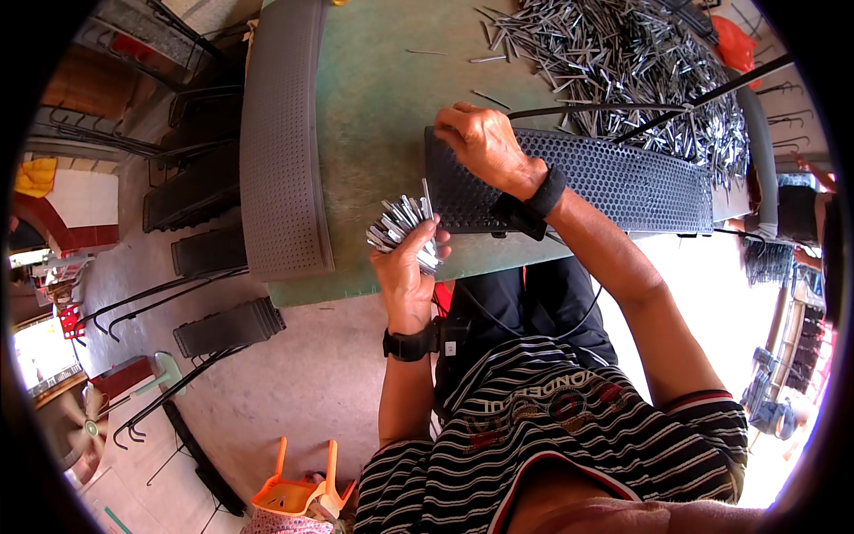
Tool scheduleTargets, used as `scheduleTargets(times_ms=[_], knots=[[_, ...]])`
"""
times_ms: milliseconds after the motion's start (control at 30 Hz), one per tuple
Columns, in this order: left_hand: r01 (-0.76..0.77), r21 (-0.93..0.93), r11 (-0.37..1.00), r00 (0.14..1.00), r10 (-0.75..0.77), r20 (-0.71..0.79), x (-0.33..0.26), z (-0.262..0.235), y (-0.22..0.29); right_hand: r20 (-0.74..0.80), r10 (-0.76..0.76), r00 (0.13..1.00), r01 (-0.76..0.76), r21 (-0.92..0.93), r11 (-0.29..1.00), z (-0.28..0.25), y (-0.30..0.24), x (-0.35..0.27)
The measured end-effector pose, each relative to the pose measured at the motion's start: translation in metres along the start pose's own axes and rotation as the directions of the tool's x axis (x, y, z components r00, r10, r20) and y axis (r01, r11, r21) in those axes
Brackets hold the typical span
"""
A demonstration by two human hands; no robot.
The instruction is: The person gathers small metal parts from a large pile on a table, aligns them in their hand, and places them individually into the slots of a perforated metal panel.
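Note:
My left hand (405,271) grips a bundle of short silvery metal pins (402,224), fanned upward, at the front edge of the green table (382,107). My right hand (485,142) rests with fingers curled on the top left corner of a dark perforated plastic panel (605,182) that lies across the table in front of me. Both wrists wear black bands. A large heap of the same metal pins (623,62) covers the far right of the table. Thin black rods (658,111) lie across the panel's far edge.
A stack of grey perforated panels (280,142) lies along the table's left side. More dark panels and hooked metal rods (160,294) lie on the floor at left. An orange plastic stool (298,494) stands near my feet. Another person is partly visible at far right.

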State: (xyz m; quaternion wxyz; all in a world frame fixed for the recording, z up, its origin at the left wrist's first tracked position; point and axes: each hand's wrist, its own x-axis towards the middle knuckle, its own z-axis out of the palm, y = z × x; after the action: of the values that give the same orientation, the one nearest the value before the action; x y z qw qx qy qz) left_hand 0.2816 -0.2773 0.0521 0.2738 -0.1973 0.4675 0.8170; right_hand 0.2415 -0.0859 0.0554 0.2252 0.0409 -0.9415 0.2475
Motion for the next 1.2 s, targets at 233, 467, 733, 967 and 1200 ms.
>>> scheduleTargets(times_ms=[233,467,733,967,1200], knots=[[-0.007,0.011,1.0,0.999,0.006,0.035,0.002,0.002,0.001,0.299,0.373,0.879,-0.473,0.437,0.765,-0.02,-0.028,-0.009],[-0.074,0.009,0.997,0.997,0.074,0.018,0.003,0.007,0.002,0.293,0.525,0.799,-0.567,0.657,0.497,-0.032,-0.031,-0.01],[-0.078,0.01,0.997,0.997,0.078,-0.028,0.003,0.004,0.007,-0.104,0.376,0.921,-0.298,0.435,0.85,-0.017,-0.012,-0.001],[-0.097,-0.003,0.995,0.995,0.097,-0.03,0.003,-0.002,0.006,-0.095,0.236,0.967,-0.197,0.305,0.932,-0.003,-0.003,-0.007],[-0.073,0.006,0.997,0.997,0.072,0.018,0.003,0.005,0.007,-0.043,-0.012,0.999,0.008,-0.089,0.996,-0.008,0.002,-0.011]])
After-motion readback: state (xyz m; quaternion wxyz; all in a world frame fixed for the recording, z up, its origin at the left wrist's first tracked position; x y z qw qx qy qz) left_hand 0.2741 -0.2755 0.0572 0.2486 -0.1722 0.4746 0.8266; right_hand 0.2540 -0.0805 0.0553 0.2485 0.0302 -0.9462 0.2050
